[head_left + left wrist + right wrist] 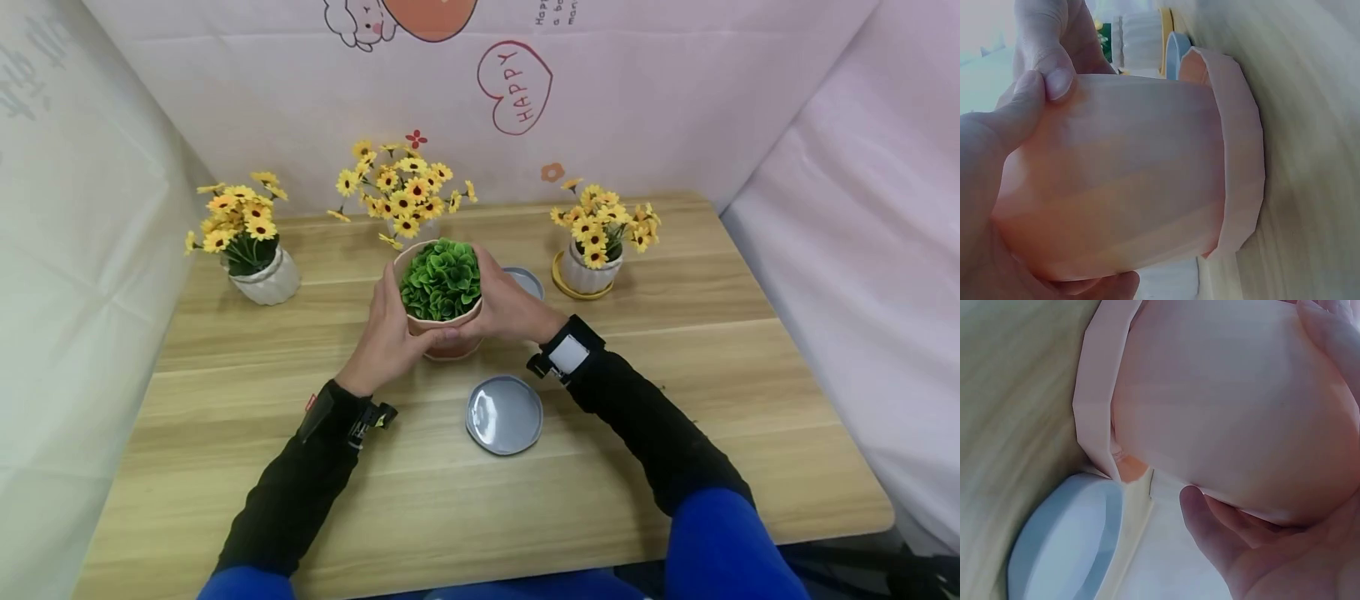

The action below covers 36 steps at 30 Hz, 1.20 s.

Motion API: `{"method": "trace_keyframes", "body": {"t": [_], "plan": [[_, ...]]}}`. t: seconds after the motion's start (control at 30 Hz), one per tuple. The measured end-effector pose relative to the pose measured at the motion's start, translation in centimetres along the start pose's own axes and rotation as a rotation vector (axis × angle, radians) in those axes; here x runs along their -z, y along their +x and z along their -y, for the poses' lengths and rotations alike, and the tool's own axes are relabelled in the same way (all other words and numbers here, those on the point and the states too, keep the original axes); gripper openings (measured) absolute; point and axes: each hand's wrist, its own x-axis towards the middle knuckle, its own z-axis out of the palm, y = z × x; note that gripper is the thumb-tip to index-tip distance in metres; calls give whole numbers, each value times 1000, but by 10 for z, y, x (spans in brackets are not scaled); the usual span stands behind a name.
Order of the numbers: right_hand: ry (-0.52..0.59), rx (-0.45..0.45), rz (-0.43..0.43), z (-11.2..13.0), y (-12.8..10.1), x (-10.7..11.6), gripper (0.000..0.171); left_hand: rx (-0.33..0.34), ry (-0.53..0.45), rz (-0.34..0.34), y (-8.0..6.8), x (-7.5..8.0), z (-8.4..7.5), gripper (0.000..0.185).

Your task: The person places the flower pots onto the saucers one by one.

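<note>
The left hand [386, 329] and right hand [513, 300] are clamped round the pink pot [1122, 175], thumbs meeting at its 6 o'clock. Its base is at the pink saucer [1244, 156]; whether fully seated I cannot tell. A blue-grey saucer [528, 283] sits just beside, at 3 o'clock; a grey plate [504, 415] lies at 5, well short of the table's [750, 400] front edge. Yellow-flowered pots stand at 9 [270, 279], 11 [408, 192] and 2 o'clock [592, 271]. The wood-grained tabletop has rounded corners; printed cloth [637, 92] rises at 12.
</note>
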Motion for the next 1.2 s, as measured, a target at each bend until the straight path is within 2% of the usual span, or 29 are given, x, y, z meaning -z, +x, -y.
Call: {"method": "trace_keyframes", "body": {"t": [0.5,0.73,0.9,1.0,1.2], "plan": [[27,-29,0,-12,25,17,134,-38,-51,-30,38,2,4,135],[8,-40,-6,-20,32,25,130,-125,-85,-44,57,0,4,124],[4,-9,-17,-27,37,29,130,-70,-78,-3,64,-1,4,133],[18,-3,-24,-29,39,32,128,-15,-70,25,69,-1,3,140],[5,-48,-41,-30,43,36,132,-14,-78,38,79,0,2,139]]}}
